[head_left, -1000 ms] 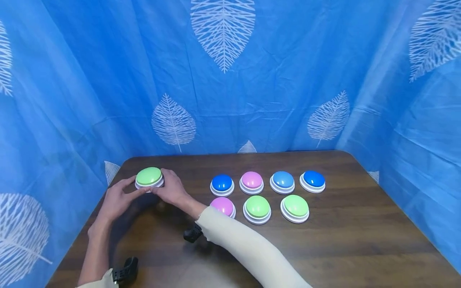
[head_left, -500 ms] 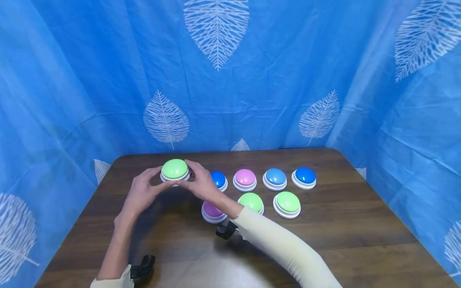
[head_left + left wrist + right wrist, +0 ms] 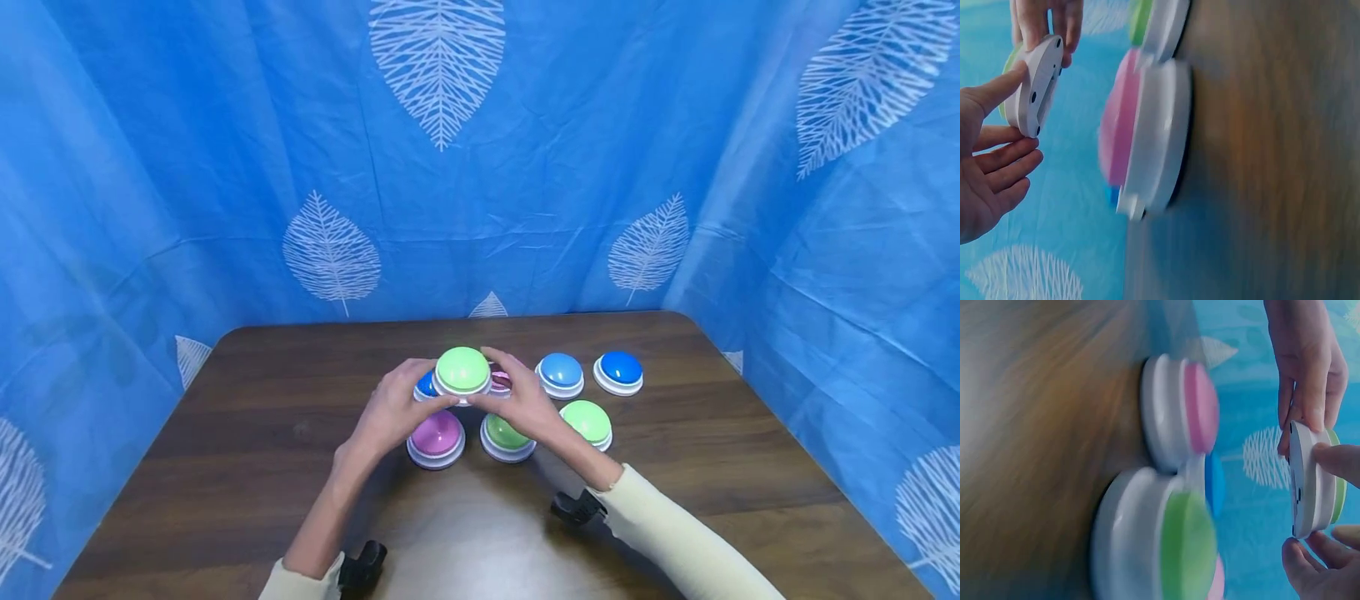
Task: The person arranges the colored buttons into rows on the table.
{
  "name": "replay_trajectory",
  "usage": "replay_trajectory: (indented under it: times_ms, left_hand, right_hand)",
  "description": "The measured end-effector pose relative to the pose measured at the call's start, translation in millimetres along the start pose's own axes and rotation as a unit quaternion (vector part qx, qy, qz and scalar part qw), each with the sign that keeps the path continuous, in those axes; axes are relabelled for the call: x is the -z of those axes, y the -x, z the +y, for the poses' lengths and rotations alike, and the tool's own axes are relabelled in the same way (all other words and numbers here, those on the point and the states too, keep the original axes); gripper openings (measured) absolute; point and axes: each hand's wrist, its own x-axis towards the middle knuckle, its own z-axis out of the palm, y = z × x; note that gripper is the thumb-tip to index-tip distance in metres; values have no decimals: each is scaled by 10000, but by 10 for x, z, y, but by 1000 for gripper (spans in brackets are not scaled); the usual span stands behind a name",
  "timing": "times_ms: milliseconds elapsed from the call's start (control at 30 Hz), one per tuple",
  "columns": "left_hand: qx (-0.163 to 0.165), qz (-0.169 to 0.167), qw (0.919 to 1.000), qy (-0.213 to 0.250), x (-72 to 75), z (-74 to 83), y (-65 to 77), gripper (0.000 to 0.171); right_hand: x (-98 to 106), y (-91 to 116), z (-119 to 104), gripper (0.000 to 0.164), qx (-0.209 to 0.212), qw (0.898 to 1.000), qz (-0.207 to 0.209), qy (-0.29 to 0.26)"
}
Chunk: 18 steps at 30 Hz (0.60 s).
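A push button with a green dome [image 3: 462, 368] and a white round base is held up off the table between both hands. The left hand [image 3: 388, 410] grips its left side, thumb at the near edge. On the opposite side the right hand [image 3: 527, 406] grips it the same way. The white base [image 3: 1038, 87] shows its underside in the left wrist view, and the right wrist view shows the base [image 3: 1307, 481] edge-on. Behind the held button, a dark blue button [image 3: 425, 385] and a pink button [image 3: 500, 382] are partly hidden.
On the wooden table [image 3: 247, 433], a light blue button [image 3: 561, 370] and a dark blue one [image 3: 620, 367] continue the back row. Nearer stand a purple-pink button [image 3: 436, 435] and two green ones [image 3: 506, 438], [image 3: 587, 422]. A blue leaf-print curtain [image 3: 525, 167] surrounds the table.
Both hands have carried the green button rightward from the table's left side, lifting it, to over the left end of the button rows. The head view has shifted slightly.
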Motion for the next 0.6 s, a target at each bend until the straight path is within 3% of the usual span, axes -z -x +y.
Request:
replay_trajectory:
  times_ms: [167,333,467,600]
  left_hand:
    - [-155,-271,9994,-137,-266,205,-86,55]
    - [-457,-421,9979,-197,-511,399,-195,54]
    - [-558,-539,9966,-268,-741,540,-271,51]
    - [-588,-740,9933,-663,-993,705,-352,52]
  right_hand:
    - [298,243,142,71,49,10000,-44,-74]
    - [562,461,206,66,31,9998,129,179]
    - [749,621,378,70,-141,9992,217,317]
    - [933,808,519,74,-422,9977,268,466]
